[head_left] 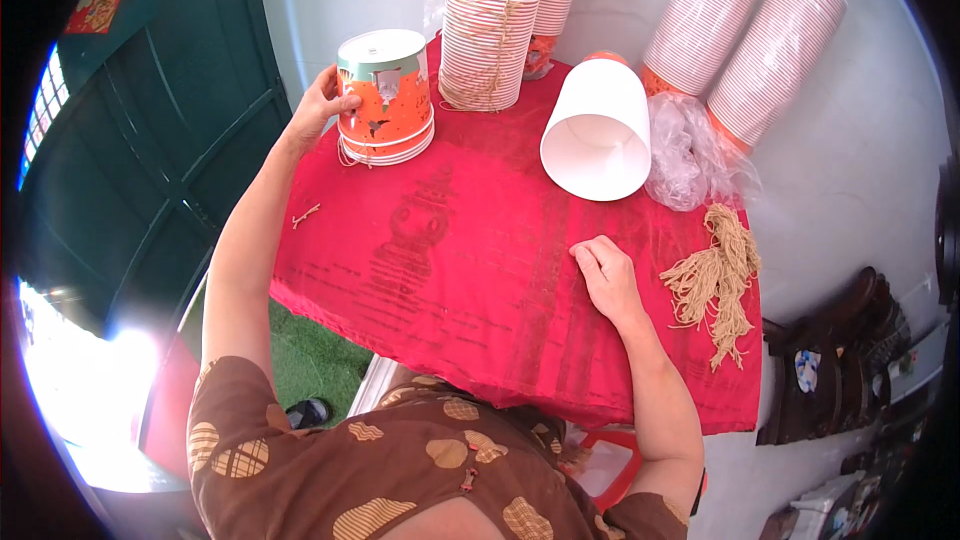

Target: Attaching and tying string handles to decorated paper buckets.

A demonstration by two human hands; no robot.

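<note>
At the table's far left, my left hand (326,106) grips the side of a short stack of upside-down paper buckets (388,105), orange with a pale green band and small printed figures. Its thumb lies on the front wall; the other fingers are partly hidden behind. Twine (350,154) loops around the lower rims. My right hand (608,278) rests on the red cloth with fingers curled in, and no object shows in it. Beyond it a white-lined paper bucket (600,135) lies on its side, mouth toward me. To its right is a bundle of tan twine strands (722,280).
Tall nested bucket stacks (490,45) stand at the back, the nearest tied with twine. More wrapped stacks (710,15) lean against the wall at right, beside crumpled clear plastic (690,155). A short twine scrap (306,215) lies on the red tablecloth (480,280). Dark green doors (150,120) are at left.
</note>
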